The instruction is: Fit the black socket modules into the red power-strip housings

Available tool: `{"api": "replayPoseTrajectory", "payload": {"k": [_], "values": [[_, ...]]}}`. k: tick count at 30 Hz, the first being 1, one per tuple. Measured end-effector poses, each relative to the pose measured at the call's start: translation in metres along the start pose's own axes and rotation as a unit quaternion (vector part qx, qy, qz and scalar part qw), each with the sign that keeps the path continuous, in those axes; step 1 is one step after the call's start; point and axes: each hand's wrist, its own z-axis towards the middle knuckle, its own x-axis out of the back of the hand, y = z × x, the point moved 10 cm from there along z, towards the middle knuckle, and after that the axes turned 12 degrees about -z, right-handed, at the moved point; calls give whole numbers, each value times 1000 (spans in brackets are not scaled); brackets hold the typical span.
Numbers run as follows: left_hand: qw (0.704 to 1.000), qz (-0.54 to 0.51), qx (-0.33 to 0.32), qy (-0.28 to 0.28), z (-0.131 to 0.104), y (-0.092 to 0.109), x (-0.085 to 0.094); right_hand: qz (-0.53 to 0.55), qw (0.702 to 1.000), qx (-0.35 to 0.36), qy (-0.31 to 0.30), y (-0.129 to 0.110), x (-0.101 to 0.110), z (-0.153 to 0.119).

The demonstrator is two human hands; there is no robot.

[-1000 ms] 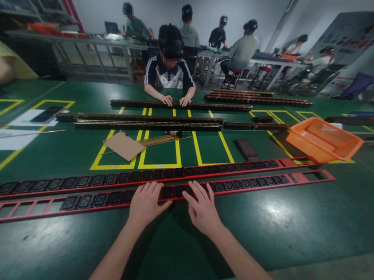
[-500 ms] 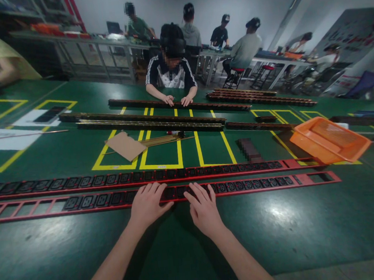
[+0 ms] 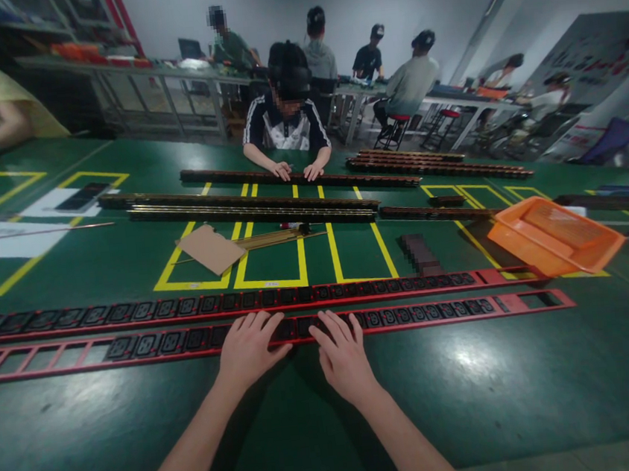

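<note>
Two long red strips lie side by side across the green table. The near strip [image 3: 146,345] carries black power sockets in a row, with several bare slots at its left end and an opening at its right end. Behind it, the far strip [image 3: 143,311] has sockets along nearly its whole length. My left hand [image 3: 248,351] rests on the near strip left of its middle, fingers forward and thumb out to the side. Just to the right, my right hand [image 3: 343,352] has its fingers spread over the sockets of that strip. Neither hand grips anything visible.
Beyond the strips lie a cardboard piece [image 3: 212,250], thin rods [image 3: 275,236] and a dark block [image 3: 421,254]. An orange basket [image 3: 597,254] overlaps the far strip's right end. Long dark rails [image 3: 255,208] cross the table. Opposite, a co-worker's hands [image 3: 314,169] touch another rail.
My hands stay almost in place on the near strip. The left end of the strips appears slightly lower in view. The basket and rails have not visibly moved.
</note>
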Motion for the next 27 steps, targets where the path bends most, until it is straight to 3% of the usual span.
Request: {"api": "replayPoseTrajectory", "payload": {"k": [27], "values": [[1000, 9, -6, 2, 0, 2, 0, -1, 1000, -9, -14, -1, -2, 1]]}}
